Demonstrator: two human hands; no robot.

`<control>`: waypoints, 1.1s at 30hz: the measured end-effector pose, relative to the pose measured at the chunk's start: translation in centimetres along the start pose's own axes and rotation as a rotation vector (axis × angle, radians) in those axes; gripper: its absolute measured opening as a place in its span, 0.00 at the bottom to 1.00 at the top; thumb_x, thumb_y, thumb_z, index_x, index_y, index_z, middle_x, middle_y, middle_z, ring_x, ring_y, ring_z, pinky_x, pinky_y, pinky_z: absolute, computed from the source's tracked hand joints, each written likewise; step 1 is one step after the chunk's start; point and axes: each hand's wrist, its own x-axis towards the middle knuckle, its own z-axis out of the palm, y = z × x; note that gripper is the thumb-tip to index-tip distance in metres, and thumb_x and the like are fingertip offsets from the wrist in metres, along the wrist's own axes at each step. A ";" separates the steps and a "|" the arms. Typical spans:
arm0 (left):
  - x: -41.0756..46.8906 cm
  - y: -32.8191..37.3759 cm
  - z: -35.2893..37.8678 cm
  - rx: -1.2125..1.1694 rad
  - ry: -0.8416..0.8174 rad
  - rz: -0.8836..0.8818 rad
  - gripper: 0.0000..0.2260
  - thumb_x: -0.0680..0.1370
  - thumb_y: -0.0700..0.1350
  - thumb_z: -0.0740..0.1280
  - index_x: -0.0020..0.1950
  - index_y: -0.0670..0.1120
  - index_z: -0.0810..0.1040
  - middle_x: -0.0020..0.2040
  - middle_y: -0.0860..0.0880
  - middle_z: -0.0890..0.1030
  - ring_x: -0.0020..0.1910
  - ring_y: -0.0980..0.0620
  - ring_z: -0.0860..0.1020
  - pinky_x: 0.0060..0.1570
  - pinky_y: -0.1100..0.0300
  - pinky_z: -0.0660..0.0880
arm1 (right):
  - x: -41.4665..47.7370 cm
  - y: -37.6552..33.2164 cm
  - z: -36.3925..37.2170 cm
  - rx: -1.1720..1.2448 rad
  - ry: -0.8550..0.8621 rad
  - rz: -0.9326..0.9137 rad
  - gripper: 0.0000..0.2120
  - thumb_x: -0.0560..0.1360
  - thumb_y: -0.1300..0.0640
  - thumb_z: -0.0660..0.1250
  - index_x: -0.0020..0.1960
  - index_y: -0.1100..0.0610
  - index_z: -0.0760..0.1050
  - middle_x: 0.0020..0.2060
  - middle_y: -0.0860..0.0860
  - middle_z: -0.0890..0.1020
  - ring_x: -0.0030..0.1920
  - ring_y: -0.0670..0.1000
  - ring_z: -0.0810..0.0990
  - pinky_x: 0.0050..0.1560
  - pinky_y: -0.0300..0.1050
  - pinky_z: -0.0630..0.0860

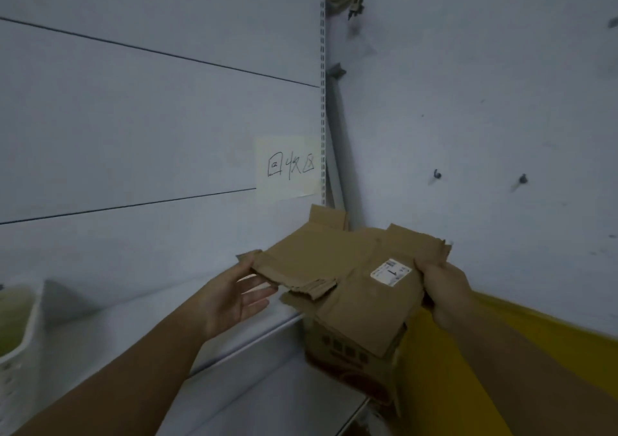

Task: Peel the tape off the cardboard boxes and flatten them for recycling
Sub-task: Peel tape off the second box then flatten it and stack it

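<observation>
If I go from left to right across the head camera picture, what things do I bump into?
white basket → left hand → flattened cardboard → right hand

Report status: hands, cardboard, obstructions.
Left hand open, fingers flat under left edge of flattened brown cardboard box. Right hand grips its right edge. Held above grey shelf corner. Printed brown cardboard box directly beneath.
</observation>
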 end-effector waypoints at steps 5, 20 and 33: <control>6.0 -0.3 -0.2 0.082 0.226 0.078 0.12 0.74 0.43 0.70 0.56 0.45 0.77 0.48 0.43 0.83 0.45 0.44 0.83 0.35 0.53 0.80 | 4.6 2.8 5.1 -0.012 -0.186 0.127 0.04 0.74 0.58 0.69 0.46 0.57 0.75 0.38 0.55 0.83 0.34 0.53 0.82 0.24 0.40 0.76; 18.2 -1.2 -3.3 0.176 0.739 0.125 0.09 0.74 0.36 0.67 0.54 0.42 0.76 0.52 0.38 0.80 0.47 0.39 0.80 0.45 0.50 0.78 | 18.7 7.4 9.7 -1.424 -0.400 -0.774 0.30 0.68 0.33 0.64 0.63 0.51 0.69 0.59 0.52 0.75 0.56 0.53 0.74 0.52 0.46 0.70; 19.4 -5.2 1.8 1.808 0.591 -0.136 0.28 0.79 0.63 0.48 0.75 0.51 0.57 0.77 0.46 0.54 0.76 0.45 0.50 0.73 0.47 0.47 | 22.0 9.9 18.2 -1.360 -1.176 -1.200 0.25 0.80 0.51 0.49 0.74 0.59 0.57 0.77 0.57 0.48 0.76 0.53 0.45 0.74 0.54 0.42</control>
